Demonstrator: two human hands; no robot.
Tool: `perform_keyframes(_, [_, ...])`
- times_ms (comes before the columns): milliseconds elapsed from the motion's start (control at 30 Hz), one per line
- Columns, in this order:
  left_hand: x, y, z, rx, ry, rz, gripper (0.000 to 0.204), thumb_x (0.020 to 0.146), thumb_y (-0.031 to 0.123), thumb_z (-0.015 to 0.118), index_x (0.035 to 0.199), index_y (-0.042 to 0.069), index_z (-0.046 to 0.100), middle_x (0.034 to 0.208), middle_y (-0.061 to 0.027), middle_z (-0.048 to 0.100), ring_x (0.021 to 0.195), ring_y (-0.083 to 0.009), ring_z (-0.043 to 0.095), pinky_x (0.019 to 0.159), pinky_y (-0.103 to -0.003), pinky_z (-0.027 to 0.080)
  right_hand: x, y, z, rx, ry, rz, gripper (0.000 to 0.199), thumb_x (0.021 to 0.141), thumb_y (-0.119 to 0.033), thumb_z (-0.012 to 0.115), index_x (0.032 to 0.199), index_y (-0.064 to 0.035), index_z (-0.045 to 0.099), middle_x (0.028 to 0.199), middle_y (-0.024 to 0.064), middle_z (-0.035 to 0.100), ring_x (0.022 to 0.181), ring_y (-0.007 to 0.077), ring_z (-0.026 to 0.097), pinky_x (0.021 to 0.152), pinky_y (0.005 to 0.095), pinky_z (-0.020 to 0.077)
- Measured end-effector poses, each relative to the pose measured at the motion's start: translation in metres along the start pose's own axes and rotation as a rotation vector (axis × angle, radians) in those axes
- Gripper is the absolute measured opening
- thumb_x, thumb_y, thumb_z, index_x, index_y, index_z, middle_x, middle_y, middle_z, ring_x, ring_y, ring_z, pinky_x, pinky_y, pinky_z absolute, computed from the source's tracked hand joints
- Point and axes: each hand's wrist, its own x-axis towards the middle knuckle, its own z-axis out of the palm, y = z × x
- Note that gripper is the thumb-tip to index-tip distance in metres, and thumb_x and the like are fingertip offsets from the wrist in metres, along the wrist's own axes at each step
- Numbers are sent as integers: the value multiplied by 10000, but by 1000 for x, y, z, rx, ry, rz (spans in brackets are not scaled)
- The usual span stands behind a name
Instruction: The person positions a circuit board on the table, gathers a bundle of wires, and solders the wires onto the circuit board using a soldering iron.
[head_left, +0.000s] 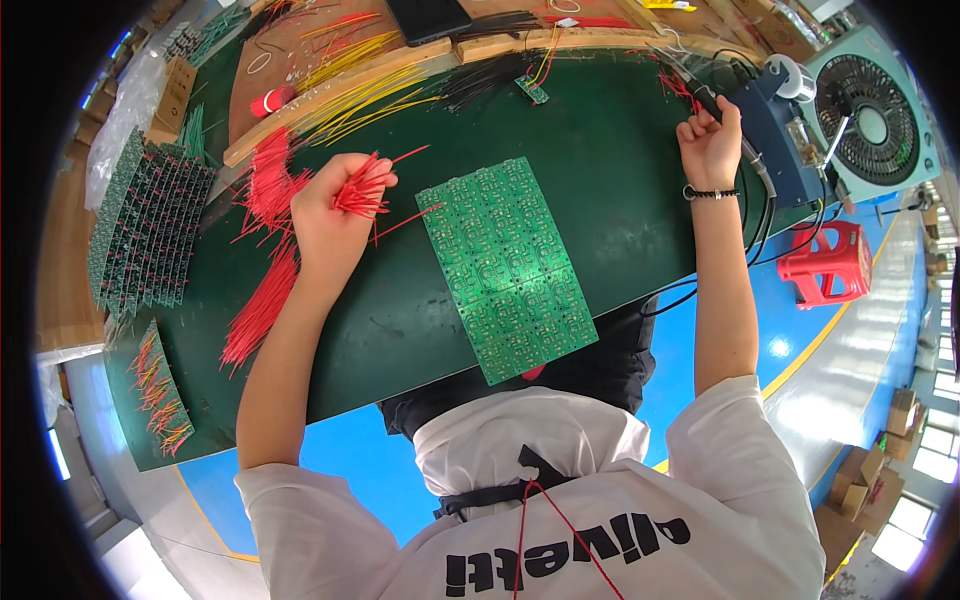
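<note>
My left hand (338,205) is closed round a bundle of short red wires (364,190), their ends fanning out of the fist. A panel of green circuit boards (510,270) lies flat on the table to its right, with a red wire reaching over its upper left edge. At the right, my right hand (711,150) is curled round the dark handle of what looks like a soldering iron (708,101), beside a blue box-shaped station (775,140). The iron's tip is hard to make out. More red wires (268,300) lie in piles near my left forearm.
Yellow wires (375,105) and black wires (490,80) lie along a wooden strip (340,95) at the back. Stacked circuit boards (150,220) stand far left, near a wired board (160,395). A fan (868,115) stands right, above a red stool (828,265).
</note>
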Motion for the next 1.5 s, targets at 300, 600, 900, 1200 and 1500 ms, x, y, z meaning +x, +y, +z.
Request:
perform_keyframes(300, [7,-1,0,-205,96,-48,83,865,54,615,876,-26,597,837,-75,682,753,-76,604,711,-209,469,-2,-2,1,-20,-18,13,214,857,-217,553,731,-61,481,585,14,390,527,119,324,508,269,281])
perform_keyframes(600, [4,10,-1,-126,-49,-1,107,821,51,661,878,-27,615,845,-73,690,774,-99,637,701,-207,489,-31,14,20,-164,-262,-30,132,860,-125,549,982,-77,541,578,9,417,510,96,353,479,259,292])
perform_keyframes(900, [0,5,4,-4,-293,179,125,793,26,667,911,-12,659,934,-121,684,852,-173,660,766,-265,521,-86,27,37,-329,-573,162,315,918,-174,410,1209,-62,459,561,-7,321,534,89,283,516,244,256])
perform_keyframes(1200, [2,4,9,81,-321,279,142,732,23,700,864,5,651,927,-122,680,824,-189,668,728,-264,532,-90,32,32,-423,-649,149,401,885,-192,396,1253,-34,421,481,-20,282,460,78,228,495,248,231])
perform_keyframes(1500, [1,-4,11,122,-306,441,150,734,19,696,874,19,640,935,-101,677,772,-202,659,669,-263,535,-87,34,23,-428,-788,141,439,865,-205,403,1271,-38,408,471,-31,306,446,76,246,474,244,217])
